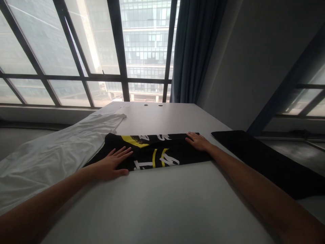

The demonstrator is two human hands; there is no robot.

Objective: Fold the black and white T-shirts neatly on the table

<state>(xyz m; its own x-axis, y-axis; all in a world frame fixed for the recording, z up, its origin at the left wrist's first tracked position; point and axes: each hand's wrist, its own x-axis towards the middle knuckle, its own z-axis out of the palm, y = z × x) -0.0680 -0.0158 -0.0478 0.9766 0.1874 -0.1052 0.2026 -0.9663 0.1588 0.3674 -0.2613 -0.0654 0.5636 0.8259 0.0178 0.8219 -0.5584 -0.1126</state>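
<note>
A black garment (175, 149) with yellow and white print lies folded into a long strip across the middle of a white table (157, 203). My left hand (113, 164) rests flat on its left end, fingers spread and open. At the garment's right end my right hand (198, 140) lies flat on the cloth, fingers stretched out. Neither hand grips anything.
A white cloth (53, 152) is spread over the table's left side, reaching the black garment's left end. A second black cloth (269, 162) lies along the right edge. Two small round holes (153, 105) sit near the far edge. Windows and a dark curtain (195, 51) stand beyond.
</note>
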